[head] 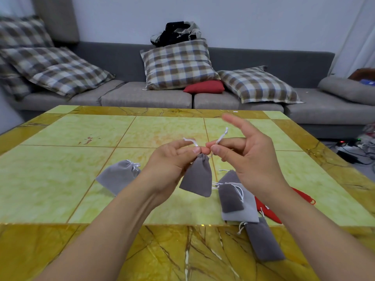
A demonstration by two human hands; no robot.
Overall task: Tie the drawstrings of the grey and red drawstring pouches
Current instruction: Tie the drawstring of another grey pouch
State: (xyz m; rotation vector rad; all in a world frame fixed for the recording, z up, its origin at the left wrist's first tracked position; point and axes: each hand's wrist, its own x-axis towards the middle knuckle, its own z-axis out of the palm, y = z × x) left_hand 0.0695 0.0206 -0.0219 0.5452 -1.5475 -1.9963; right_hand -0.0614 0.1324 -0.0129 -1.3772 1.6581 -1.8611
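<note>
**Midway: one grey pouch being tied, most still waiting**

Now the held grey pouch [196, 175] hangs in the air above the table [81, 179], its neck gathered shut. Two white cord ends [222, 135] stick up from that neck. The left hand [172, 161] pinches one end between thumb and fingertip; the right hand [249, 157] pinches the other, with its forefinger stretched out straight and away. A knot does not show plainly at the neck, so I judge the tie is in progress, not finished.

Left of the held pouch, a lighter grey pouch [118, 177] lies on the table with its neck bunched and a small bow at the top; that one looks done. Right of and below the held pouch, a loose pile of grey pouches [237, 201] lies flat with mouths open and cords slack, and another dark grey pouch [263, 242] lies nearer the table's edge. A red pouch [265, 207] is mostly hidden behind the right forearm; whether it is tied cannot be told. So, by my reading, one is done, one is in hand, and several grey ones and the red remain.
</note>
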